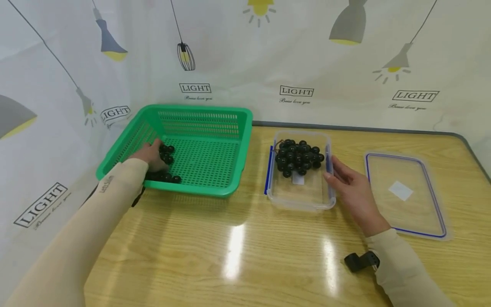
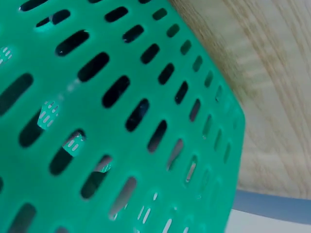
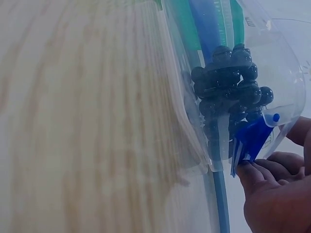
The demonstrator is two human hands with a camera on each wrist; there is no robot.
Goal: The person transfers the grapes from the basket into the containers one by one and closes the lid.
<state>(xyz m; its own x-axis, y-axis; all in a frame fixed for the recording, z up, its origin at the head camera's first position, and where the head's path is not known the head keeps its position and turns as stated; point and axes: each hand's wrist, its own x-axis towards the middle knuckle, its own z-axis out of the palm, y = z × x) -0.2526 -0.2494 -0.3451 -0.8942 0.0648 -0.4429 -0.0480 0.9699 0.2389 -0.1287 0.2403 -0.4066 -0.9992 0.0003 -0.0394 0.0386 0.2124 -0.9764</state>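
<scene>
While your left hand (image 1: 148,155) is dangling inside the green basket (image 1: 207,157), at its near left part, its fingertips are hiding beside dark grapes (image 1: 168,159). Whether those fingers are standing apart, together or clamped on a grape, you are not showing clearly enough to tell. Your left sleeve (image 1: 103,204) is crossing the near left corner of the basket, and the slotted wall is filling most of the left wrist view.

Right of the basket, the clear container (image 1: 307,196) is standing on the wood-grain surface (image 1: 192,256), well apart from the lid. Inside it, a bunch of dark grapes (image 1: 297,157) is lying toward the far end, its stem poking toward the far left corner, and a white slip (image 1: 298,178) is showing just on its near side. A blue flap (image 1: 268,170) is sticking out along the left wall.

Your right hand (image 1: 350,189) is clamping the container's right wall, the thumb lapping over the rim and the fingers touching the outside by another blue flap (image 3: 253,138). A black strap (image 1: 362,261) is hanging at your right cuff.

Farthest right, the clear lid (image 1: 412,213) is lying flat, a white square (image 1: 400,190) showing near its middle.
</scene>
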